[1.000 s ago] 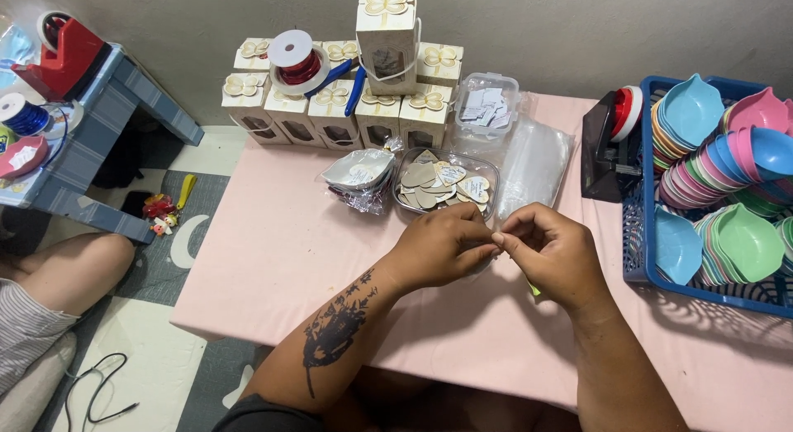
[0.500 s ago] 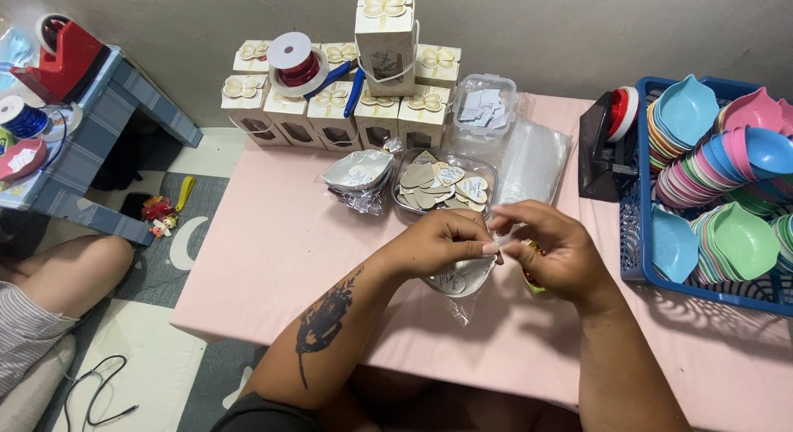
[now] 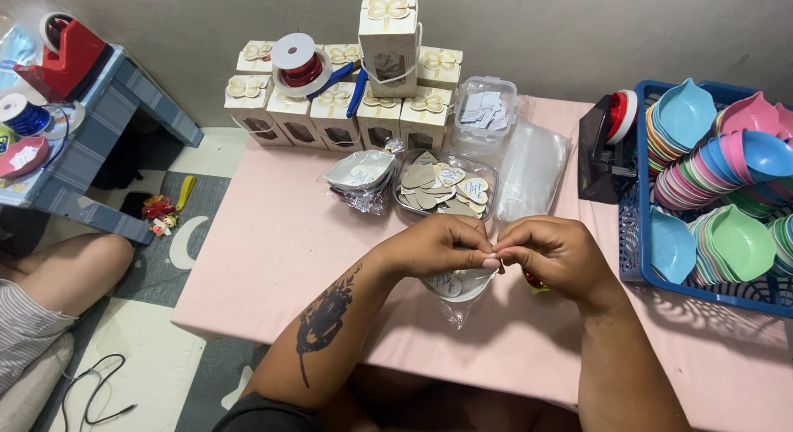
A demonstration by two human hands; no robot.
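My left hand (image 3: 434,244) and my right hand (image 3: 555,254) meet fingertip to fingertip over the pink table (image 3: 273,250). Together they pinch the top of a small clear plastic bag (image 3: 457,290) that hangs below them. Inside the bag sits a white leaf-shaped dish with a paper tag. A bit of red and yellow shows under my right hand, mostly hidden. Just beyond my hands lies a clear tray of heart-shaped paper tags (image 3: 446,187), and left of it a pile of bagged white dishes (image 3: 361,176).
A blue basket (image 3: 632,234) of stacked pastel dishes stands at the right. Cream gift boxes (image 3: 339,110), a red ribbon spool (image 3: 299,64), a clear box of labels (image 3: 487,106) and flat clear bags (image 3: 533,172) line the back. A blue side table (image 3: 124,102) and another person's leg (image 3: 66,275) are left.
The bagged dish has come down from between my hands and now hangs below them. Both hands stay pinched together at the bag's top, shifted slightly right.
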